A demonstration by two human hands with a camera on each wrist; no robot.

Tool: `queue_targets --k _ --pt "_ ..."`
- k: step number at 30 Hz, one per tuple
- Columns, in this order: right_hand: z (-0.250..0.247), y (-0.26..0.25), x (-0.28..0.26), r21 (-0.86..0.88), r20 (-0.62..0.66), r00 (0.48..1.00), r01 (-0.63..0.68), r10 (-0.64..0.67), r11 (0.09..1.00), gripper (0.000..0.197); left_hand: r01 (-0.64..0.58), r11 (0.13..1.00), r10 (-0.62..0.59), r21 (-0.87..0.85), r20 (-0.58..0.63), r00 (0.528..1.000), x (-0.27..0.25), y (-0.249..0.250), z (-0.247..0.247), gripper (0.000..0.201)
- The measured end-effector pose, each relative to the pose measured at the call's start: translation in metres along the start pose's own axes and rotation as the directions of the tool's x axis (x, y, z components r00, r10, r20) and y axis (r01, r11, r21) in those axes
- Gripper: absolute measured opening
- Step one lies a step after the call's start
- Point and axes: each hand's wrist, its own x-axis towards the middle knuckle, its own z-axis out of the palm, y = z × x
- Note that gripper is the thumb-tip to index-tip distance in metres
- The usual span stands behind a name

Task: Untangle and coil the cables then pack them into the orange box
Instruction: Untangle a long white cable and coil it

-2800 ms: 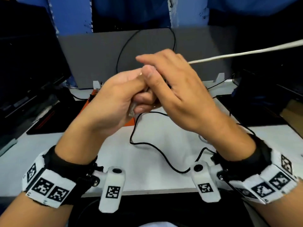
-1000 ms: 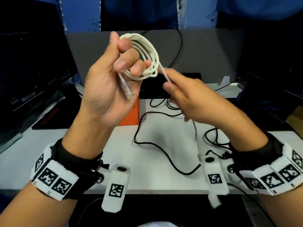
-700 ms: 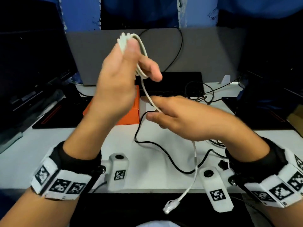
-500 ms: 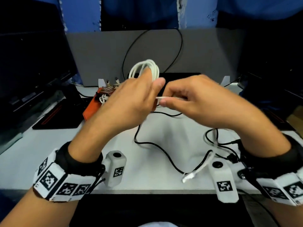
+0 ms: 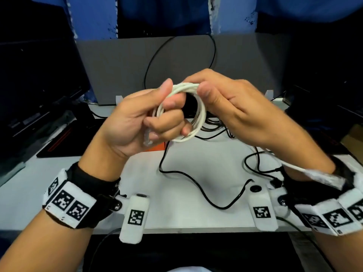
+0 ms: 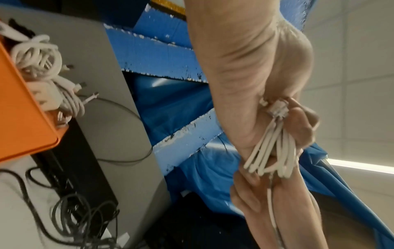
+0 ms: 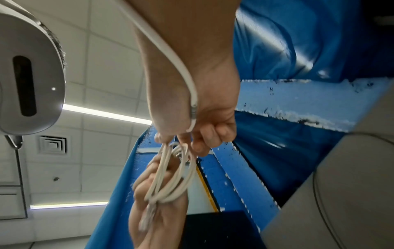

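Head view: nearest, both wrists hover above the white table (image 5: 186, 218), where a black cable (image 5: 198, 188) snakes loose between them. A little farther up, the left hand (image 5: 137, 122) curls its fingers round a coil of white cable (image 5: 198, 116), thumb pressed on top of the loops. The right hand (image 5: 241, 107) pinches the top of the same coil – its thumb and fingers closed on the strands, just beside the left thumb. The cable's free tail runs back along the right forearm, its plug blurred near the wrist. Beyond the hands, the orange box (image 6: 23, 107) sits on the table, white cords (image 6: 42, 67) already bundled inside – it is mostly hidden from the head camera.
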Motion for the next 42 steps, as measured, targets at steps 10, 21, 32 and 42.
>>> queue_targets --k 10,21,32,42 --pt "0.022 0.007 0.005 0.104 -0.166 0.978 -0.106 0.123 0.989 0.047 -0.011 1.000 0.008 -0.022 -0.132 0.991 0.013 -0.009 0.013 0.045" --pt "0.015 0.010 0.008 0.333 -0.095 0.992 -0.043 0.079 0.942 0.027 -0.279 0.910 0.207 -0.308 -0.246 0.947 0.017 -0.007 0.022 0.046" --pt "0.035 0.005 0.003 -0.211 0.351 0.911 -0.150 0.218 0.966 0.019 -0.143 0.738 0.587 0.660 -0.523 0.618 0.025 -0.019 0.034 0.039" --pt "-0.004 0.000 -0.003 0.076 0.419 0.903 -0.143 0.098 0.987 0.026 0.429 -0.094 0.257 0.898 -0.394 0.882 0.012 -0.013 0.020 0.036"
